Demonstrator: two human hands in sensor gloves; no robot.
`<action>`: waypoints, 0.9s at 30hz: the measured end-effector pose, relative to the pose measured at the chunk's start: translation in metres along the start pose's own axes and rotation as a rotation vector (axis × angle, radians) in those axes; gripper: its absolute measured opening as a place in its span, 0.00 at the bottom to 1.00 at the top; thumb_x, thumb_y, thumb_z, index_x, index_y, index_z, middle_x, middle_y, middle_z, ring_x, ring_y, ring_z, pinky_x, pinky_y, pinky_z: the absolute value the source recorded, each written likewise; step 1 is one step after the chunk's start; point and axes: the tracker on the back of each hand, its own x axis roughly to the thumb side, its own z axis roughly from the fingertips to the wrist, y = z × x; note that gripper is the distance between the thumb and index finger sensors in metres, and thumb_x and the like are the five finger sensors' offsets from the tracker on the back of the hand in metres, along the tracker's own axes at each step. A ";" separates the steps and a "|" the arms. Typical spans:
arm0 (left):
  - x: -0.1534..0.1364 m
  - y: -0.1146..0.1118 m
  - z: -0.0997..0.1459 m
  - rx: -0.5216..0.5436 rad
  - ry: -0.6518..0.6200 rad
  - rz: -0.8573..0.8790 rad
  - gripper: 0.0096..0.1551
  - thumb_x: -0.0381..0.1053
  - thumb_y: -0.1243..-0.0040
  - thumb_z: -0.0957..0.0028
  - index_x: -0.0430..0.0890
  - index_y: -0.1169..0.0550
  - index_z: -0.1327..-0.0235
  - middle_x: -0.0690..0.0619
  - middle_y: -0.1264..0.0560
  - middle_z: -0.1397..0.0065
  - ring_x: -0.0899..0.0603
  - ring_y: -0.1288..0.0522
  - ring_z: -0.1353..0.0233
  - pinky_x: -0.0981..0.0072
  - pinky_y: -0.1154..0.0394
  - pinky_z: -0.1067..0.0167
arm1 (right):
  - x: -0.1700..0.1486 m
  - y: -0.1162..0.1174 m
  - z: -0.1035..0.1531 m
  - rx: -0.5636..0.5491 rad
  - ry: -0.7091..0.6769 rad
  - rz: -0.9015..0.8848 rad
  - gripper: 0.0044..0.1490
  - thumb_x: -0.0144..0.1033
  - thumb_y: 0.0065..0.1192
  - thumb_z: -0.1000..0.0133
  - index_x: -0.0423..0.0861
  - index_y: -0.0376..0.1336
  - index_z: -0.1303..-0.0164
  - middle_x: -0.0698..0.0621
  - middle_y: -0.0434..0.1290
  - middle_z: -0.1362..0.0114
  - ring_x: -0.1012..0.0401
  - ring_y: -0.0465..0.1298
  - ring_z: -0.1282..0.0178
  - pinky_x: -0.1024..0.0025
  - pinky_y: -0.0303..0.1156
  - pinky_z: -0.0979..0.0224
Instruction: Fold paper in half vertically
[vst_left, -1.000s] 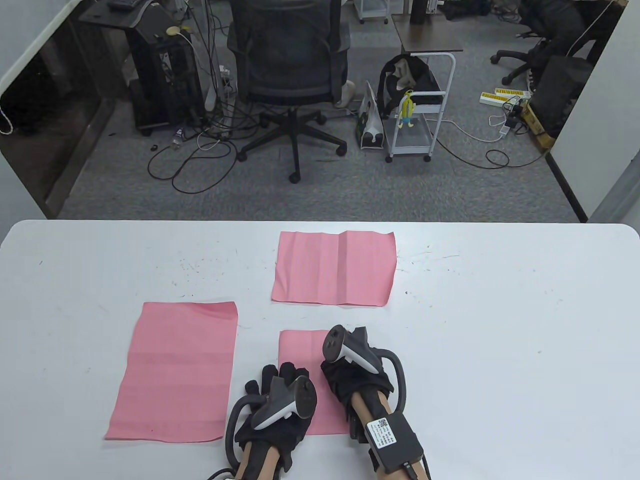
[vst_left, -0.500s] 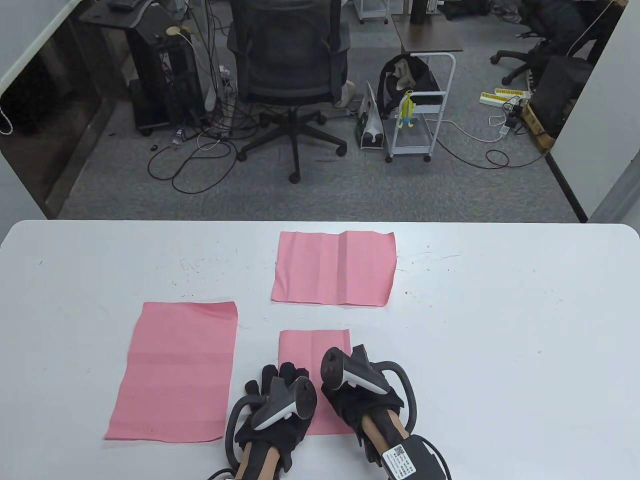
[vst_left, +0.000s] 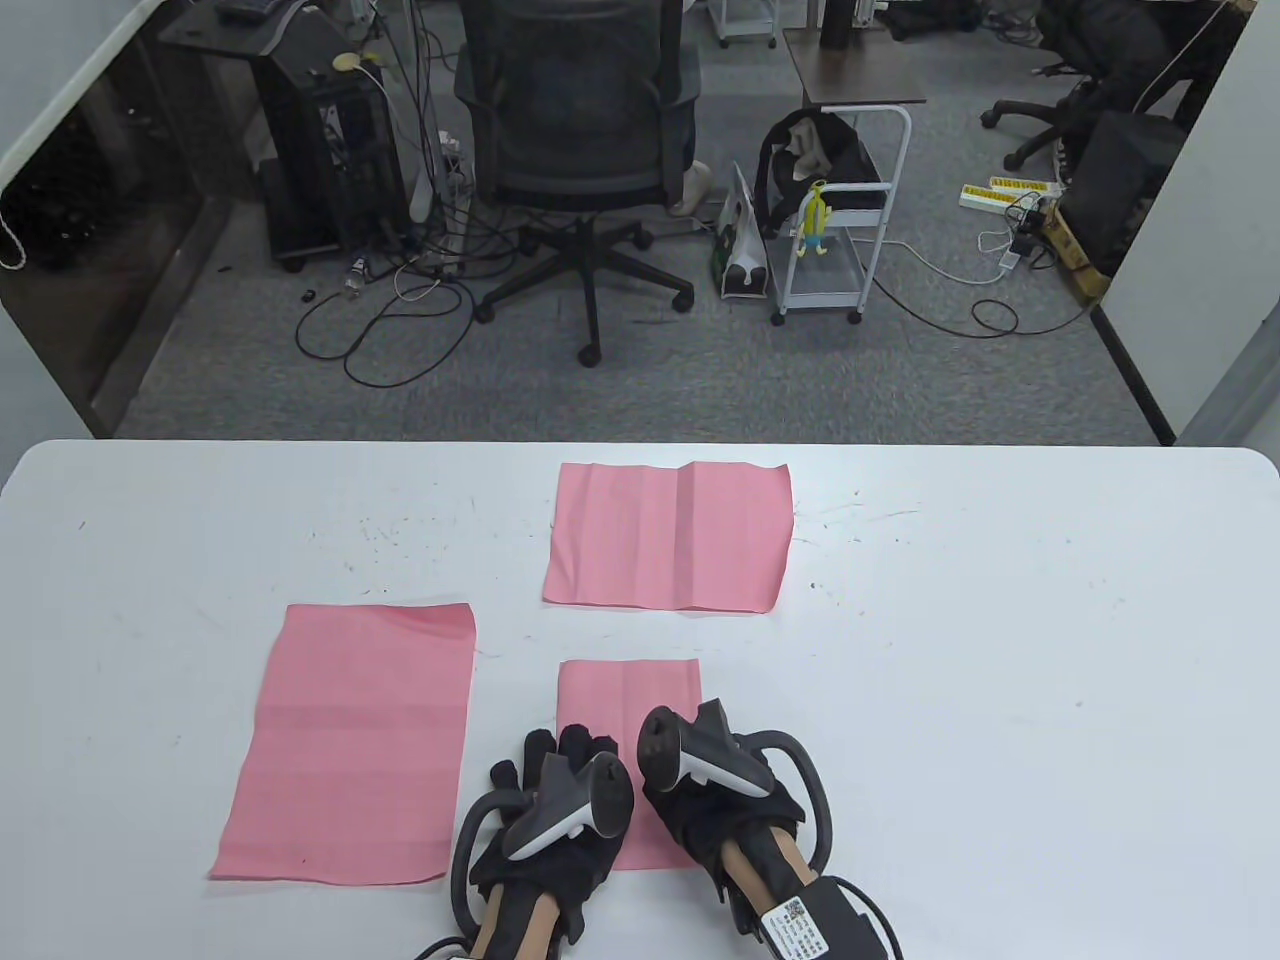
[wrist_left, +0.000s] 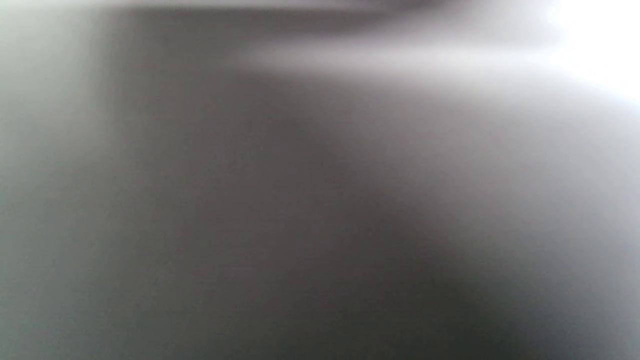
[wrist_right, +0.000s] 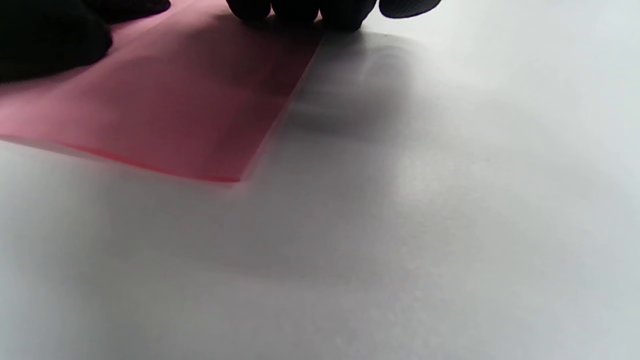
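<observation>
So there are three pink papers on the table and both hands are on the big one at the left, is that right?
Not quite. There are three pink papers, but both hands, left hand and right hand, rest on the small folded paper nearest the person, not the big sheet at the left, which lies untouched. The table view shows it.

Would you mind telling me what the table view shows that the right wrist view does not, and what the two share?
Only the table view shows the left hand and right hand whole, both resting on the small pink sheet, plus the larger sheet on the left and the creased far sheet. Only the right wrist view shows the right fingertips at that sheet's right edge, and its near corner lying flat. Both show the small pink sheet on the white table.
</observation>
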 end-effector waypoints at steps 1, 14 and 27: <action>0.000 0.000 0.000 0.000 0.000 0.000 0.44 0.65 0.73 0.37 0.52 0.67 0.13 0.46 0.70 0.10 0.28 0.70 0.13 0.23 0.63 0.22 | 0.000 0.000 0.000 0.001 -0.003 0.002 0.38 0.56 0.47 0.47 0.54 0.55 0.26 0.50 0.59 0.19 0.50 0.63 0.21 0.47 0.60 0.22; 0.000 0.000 0.000 0.000 0.000 0.000 0.44 0.65 0.73 0.37 0.52 0.67 0.13 0.46 0.71 0.10 0.28 0.70 0.13 0.23 0.63 0.22 | 0.010 0.026 0.051 0.028 -0.134 0.085 0.39 0.56 0.48 0.47 0.51 0.57 0.27 0.47 0.60 0.21 0.48 0.64 0.23 0.47 0.62 0.23; -0.001 0.000 0.000 0.000 0.000 0.001 0.44 0.65 0.73 0.37 0.52 0.67 0.13 0.46 0.71 0.10 0.28 0.70 0.13 0.23 0.63 0.22 | 0.016 0.045 0.078 0.018 -0.194 0.127 0.39 0.55 0.48 0.48 0.50 0.57 0.27 0.46 0.60 0.21 0.48 0.64 0.23 0.47 0.62 0.24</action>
